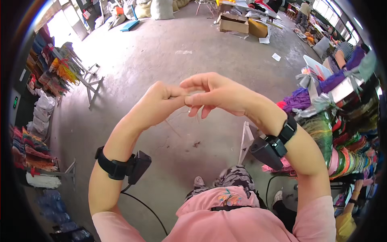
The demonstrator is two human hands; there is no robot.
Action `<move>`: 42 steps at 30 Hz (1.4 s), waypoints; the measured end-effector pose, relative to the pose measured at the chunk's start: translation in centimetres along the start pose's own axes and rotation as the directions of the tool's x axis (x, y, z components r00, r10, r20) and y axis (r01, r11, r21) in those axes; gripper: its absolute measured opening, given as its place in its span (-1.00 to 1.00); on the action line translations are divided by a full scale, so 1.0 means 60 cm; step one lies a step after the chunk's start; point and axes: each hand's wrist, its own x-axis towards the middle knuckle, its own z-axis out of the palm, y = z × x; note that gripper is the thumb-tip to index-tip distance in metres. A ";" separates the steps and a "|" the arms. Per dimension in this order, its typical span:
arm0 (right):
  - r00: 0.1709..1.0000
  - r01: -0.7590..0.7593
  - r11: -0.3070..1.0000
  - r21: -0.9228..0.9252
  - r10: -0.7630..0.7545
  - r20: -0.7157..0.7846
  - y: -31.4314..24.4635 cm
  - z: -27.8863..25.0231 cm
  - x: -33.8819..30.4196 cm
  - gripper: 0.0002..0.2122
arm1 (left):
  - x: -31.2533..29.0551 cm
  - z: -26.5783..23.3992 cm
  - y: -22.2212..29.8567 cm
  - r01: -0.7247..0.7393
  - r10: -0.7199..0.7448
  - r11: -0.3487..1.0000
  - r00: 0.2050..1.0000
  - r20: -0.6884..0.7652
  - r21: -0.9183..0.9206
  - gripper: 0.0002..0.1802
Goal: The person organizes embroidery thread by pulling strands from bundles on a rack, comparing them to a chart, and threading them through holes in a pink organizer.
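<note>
The left hand (162, 99) and right hand (217, 93) are touching, half-curled, perhaps steadying a thin strand (173, 128); their hold I cannot tell.

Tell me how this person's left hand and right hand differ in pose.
The right hand points left, with several fingers showing; the left hand points right, most of its own hidden. The left hand looks more tightly curled; the right hand arches more openly. Both are bare and appear to meet near the middle of the picture.
</note>
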 end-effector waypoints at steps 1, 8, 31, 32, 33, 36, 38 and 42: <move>0.999 -0.039 0.999 0.038 0.038 0.026 0.012 -0.010 0.011 -0.67 | 0.017 0.007 -0.009 -0.054 0.054 0.996 0.999 -0.003 -0.074 -0.81; 0.995 -0.070 0.993 -0.096 0.063 -0.074 -0.006 -0.126 0.151 -0.88 | 0.147 -0.098 -0.049 -0.096 0.071 0.977 0.988 -0.134 -0.192 -0.82; 0.508 0.710 0.700 -0.070 -0.579 -0.638 -0.151 -0.776 0.244 -0.78 | 1.082 0.045 -0.206 0.123 0.002 0.950 0.916 0.401 -0.286 -0.75; 0.503 0.699 0.713 -0.053 -0.543 -0.673 -0.129 -0.808 0.271 -0.78 | 1.129 0.054 -0.212 0.177 -0.068 0.961 0.895 0.441 -0.212 -0.76; 0.500 0.694 0.719 -0.033 -0.515 -0.696 -0.117 -0.833 0.299 -0.78 | 1.171 0.057 -0.234 0.136 -0.021 0.960 0.907 0.421 -0.245 -0.78; 0.431 0.681 0.728 0.078 -0.313 -0.846 -0.086 -0.905 0.305 -0.89 | 1.281 0.091 -0.197 0.019 -0.064 0.996 0.824 0.562 0.084 -0.81; 0.340 0.648 0.761 0.042 -0.239 -0.909 -0.054 -0.946 0.286 -0.90 | 1.358 0.135 -0.162 -0.095 -0.021 0.985 0.764 0.645 0.145 -0.79; 0.203 0.641 0.764 0.072 -0.078 -0.976 0.005 -0.994 0.271 -0.89 | 1.442 0.184 -0.069 -0.224 0.301 0.954 0.678 0.671 -0.202 -0.59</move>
